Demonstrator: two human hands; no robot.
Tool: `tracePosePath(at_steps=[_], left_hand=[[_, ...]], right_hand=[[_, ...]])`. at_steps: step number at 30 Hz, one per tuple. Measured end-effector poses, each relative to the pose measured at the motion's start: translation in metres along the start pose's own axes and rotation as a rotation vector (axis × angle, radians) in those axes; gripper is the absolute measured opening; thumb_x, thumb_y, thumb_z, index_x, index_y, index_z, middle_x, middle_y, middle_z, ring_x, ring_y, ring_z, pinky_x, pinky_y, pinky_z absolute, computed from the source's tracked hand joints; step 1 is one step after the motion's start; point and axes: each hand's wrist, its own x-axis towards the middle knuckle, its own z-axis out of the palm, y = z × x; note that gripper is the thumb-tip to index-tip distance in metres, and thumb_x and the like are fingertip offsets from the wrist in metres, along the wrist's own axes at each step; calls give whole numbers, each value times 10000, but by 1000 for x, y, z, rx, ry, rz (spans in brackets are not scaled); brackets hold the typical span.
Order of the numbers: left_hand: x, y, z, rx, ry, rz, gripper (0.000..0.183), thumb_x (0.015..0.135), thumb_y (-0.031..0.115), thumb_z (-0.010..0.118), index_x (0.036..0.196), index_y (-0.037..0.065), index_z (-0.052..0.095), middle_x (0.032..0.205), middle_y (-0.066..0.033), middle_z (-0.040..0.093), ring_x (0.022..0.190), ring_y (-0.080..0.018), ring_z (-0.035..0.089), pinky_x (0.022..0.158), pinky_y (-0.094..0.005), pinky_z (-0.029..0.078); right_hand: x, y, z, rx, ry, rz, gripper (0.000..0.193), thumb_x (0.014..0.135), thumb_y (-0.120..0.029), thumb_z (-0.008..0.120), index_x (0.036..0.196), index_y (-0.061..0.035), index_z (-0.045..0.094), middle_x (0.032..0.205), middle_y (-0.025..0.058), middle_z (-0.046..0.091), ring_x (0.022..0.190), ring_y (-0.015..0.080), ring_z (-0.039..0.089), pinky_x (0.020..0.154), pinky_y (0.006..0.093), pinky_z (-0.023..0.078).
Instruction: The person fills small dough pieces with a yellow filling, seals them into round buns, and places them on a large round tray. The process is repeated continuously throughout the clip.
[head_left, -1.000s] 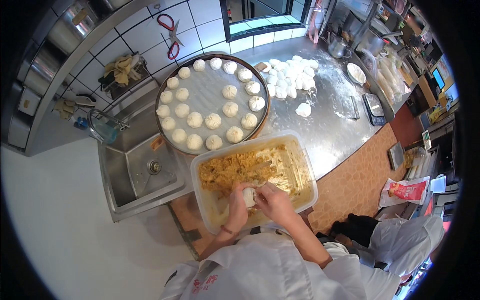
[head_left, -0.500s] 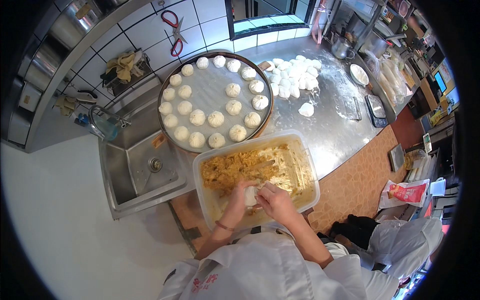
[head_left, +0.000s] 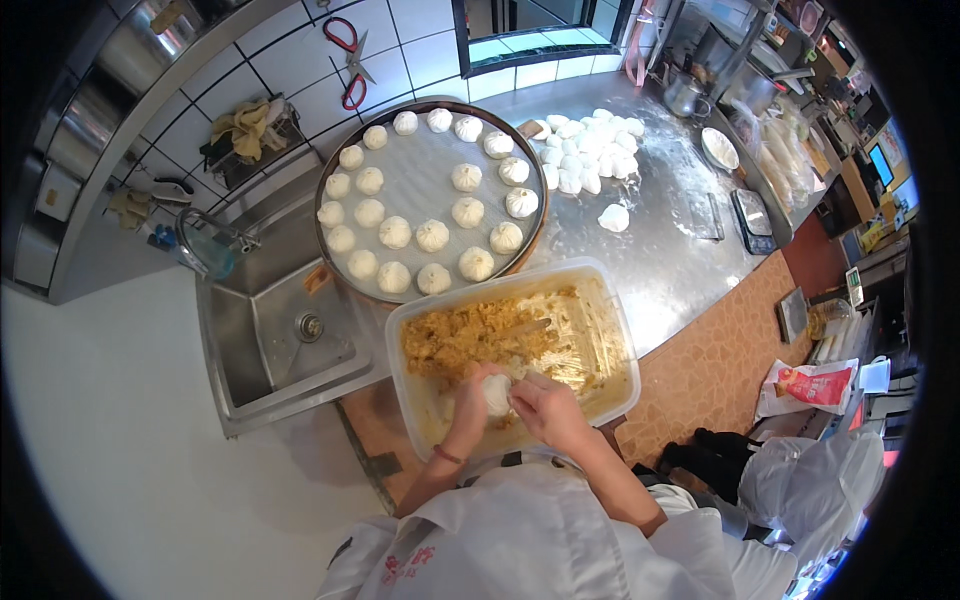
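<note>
A round white dough bun [head_left: 496,394] is cupped in my left hand [head_left: 468,410], above the near part of a plastic tub [head_left: 618,330]. My right hand [head_left: 545,405] pinches the bun's edge with its fingertips from the right. Orange-brown filling [head_left: 450,335] is heaped in the tub's far left part, and a flat stick or spatula [head_left: 527,328] lies in it. Beyond the tub, a large round steamer tray [head_left: 425,175] carries several pleated buns [head_left: 432,236].
Several floured dough pieces [head_left: 590,155] cluster on the steel counter [head_left: 670,260], with one flattened round [head_left: 614,217] apart. A white bowl [head_left: 718,149] and a scale [head_left: 752,222] stand at the right. The sink [head_left: 270,345] is left; another person [head_left: 810,480] is at lower right.
The bun has turned in my left hand and more of its white surface shows. My right fingers have shifted slightly at its edge. The surroundings stay the same.
</note>
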Motion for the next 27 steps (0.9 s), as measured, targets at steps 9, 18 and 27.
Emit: tracePosePath(at_steps=[9, 18, 27], left_hand=[[-3, 33, 8, -144, -64, -202, 561, 1086, 495, 271, 1163, 59, 614, 959, -85, 676, 772, -174, 662, 602, -310, 549], [-16, 43, 9, -251, -235, -63, 545, 1088, 506, 316, 1259, 64, 585, 836, -44, 635, 623, -132, 603, 449, -251, 467], [6, -14, 9, 195, 71, 85, 670, 1060, 615, 266, 952, 70, 641, 767, -11, 628, 638, -101, 596, 456, -255, 451]], right_hand=[[2, 0, -3, -61, 76, -10, 118, 822, -73, 715, 888, -48, 621, 809, 134, 599, 709, 344, 630, 603, 430, 510], [-9, 1, -4, 150, 112, 202, 118, 852, -74, 718, 943, -51, 647, 834, 124, 620, 682, 312, 616, 588, 382, 493], [-10, 0, -3, -101, 132, -91, 141, 823, 7, 720, 917, -42, 626, 799, 127, 596, 671, 313, 625, 579, 385, 497]])
